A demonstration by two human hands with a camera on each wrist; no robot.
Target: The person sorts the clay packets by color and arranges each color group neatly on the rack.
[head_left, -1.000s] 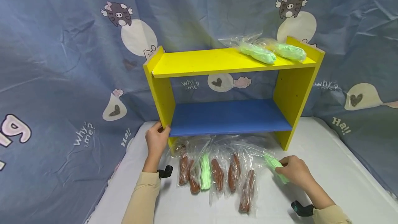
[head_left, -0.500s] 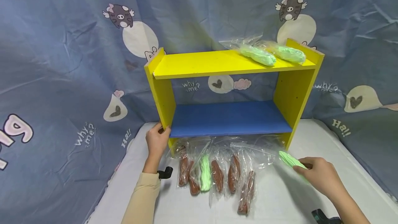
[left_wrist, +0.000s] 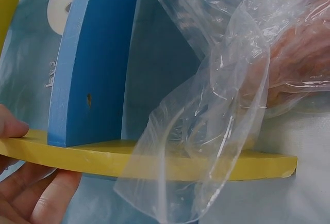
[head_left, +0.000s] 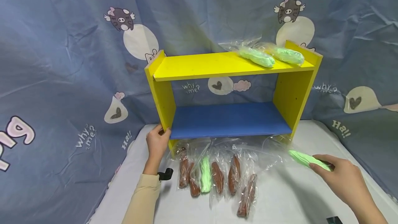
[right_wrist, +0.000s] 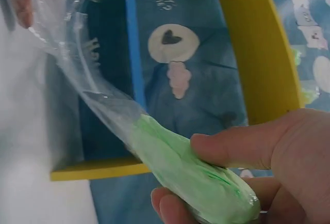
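Blue cloth [head_left: 77, 44] backs the white table [head_left: 275, 203]. From the centre of the shelf [head_left: 192, 66] in the head view, we find the left hand [head_left: 157, 141] at eight o'clock, fingers pinching the side panel [head_left: 164, 96]; at four, the right hand [head_left: 345, 177], fingers grasping a green roll [head_left: 304, 158], its bag [head_left: 270, 151] stretching towards nine. We advise keeping that bag clear of the brown rolls [head_left: 245, 201].

I register clear plastic bags [left_wrist: 206, 115] as thin, glossy and creased. I read the held green bundle [head_left: 304, 158] as ridged under glossy film. The yellow shelf unit [head_left: 199, 65] and blue board [head_left: 230, 120] look smooth; the backdrop [head_left: 77, 51], wrinkled cloth.
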